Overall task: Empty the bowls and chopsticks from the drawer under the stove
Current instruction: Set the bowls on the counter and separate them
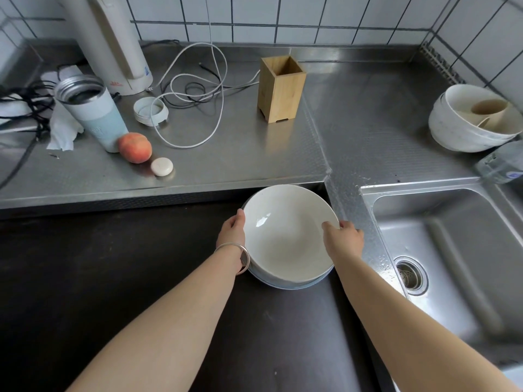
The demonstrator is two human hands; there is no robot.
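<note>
A large white bowl [285,236] sits nested on a second, bluish-rimmed bowl [291,284], just below the steel counter's front edge, over dark space. My left hand [233,230] grips the stack's left rim, thumb on the edge. My right hand [343,234] grips the right rim, thumb over the lip. A stack of white bowls [464,125] holding a beige cup stands at the counter's far right. An empty bamboo chopstick holder [281,89] stands mid-counter. No chopsticks are visible, and the drawer itself cannot be made out.
On the steel counter [226,154] lie a peach [135,147], a round white soap [161,166], an open flask [90,111], its lid [150,111], tissue and looping cables [195,91]. A sink [441,250] is on the right, a clear bottle [501,162] behind it.
</note>
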